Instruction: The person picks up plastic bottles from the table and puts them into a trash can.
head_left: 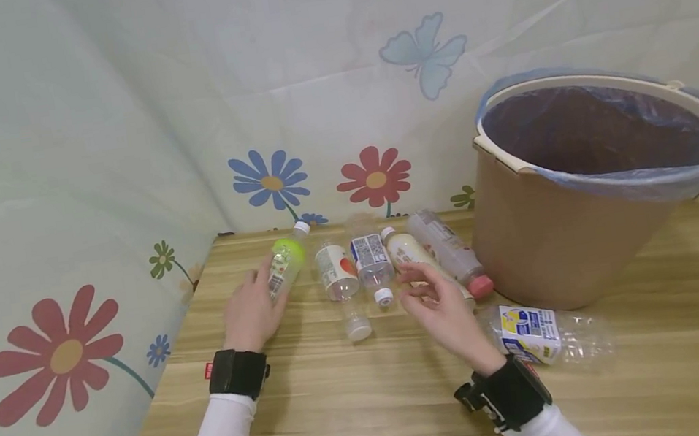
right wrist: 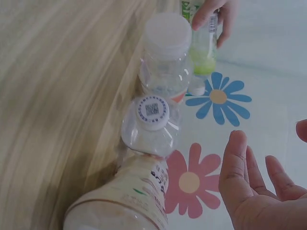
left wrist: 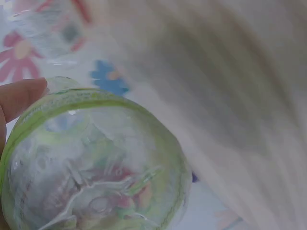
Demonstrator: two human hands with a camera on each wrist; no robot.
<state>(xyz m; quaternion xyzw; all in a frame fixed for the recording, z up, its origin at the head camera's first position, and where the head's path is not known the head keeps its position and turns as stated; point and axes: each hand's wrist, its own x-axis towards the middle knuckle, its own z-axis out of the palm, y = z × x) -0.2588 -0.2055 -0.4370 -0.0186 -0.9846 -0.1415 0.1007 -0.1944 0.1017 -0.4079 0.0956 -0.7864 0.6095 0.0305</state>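
The left hand (head_left: 251,312) grips the green bottle (head_left: 285,262), fingers curled round its lower half; the bottle lies tilted, its white cap pointing toward the back wall. In the left wrist view a fingertip (left wrist: 21,98) presses the rim of the bottle's clear base (left wrist: 93,163), which fills most of that picture. The right hand (head_left: 442,307) holds nothing: palm turned up, fingers loosely spread, hovering just over the near end of the cream bottle (head_left: 408,251). The right wrist view shows its open fingers (right wrist: 237,172) beside that bottle (right wrist: 125,203).

Nearest the person, a crushed clear bottle with a blue and yellow label (head_left: 540,335) lies on the wooden table (head_left: 361,408), just right of the right wrist and close to the foot of the bin. Between the hands lie two clear bottles, caps toward the person: one with a red and white label (head_left: 338,276), one with a blue label (head_left: 372,263). Right of the cream bottle lies a pink-capped bottle (head_left: 451,252), near the bin's base.

The brown bin (head_left: 564,234), lined with a bluish bag, stands at the right of the table. Behind everything hangs a flower-printed sheet (head_left: 272,180).
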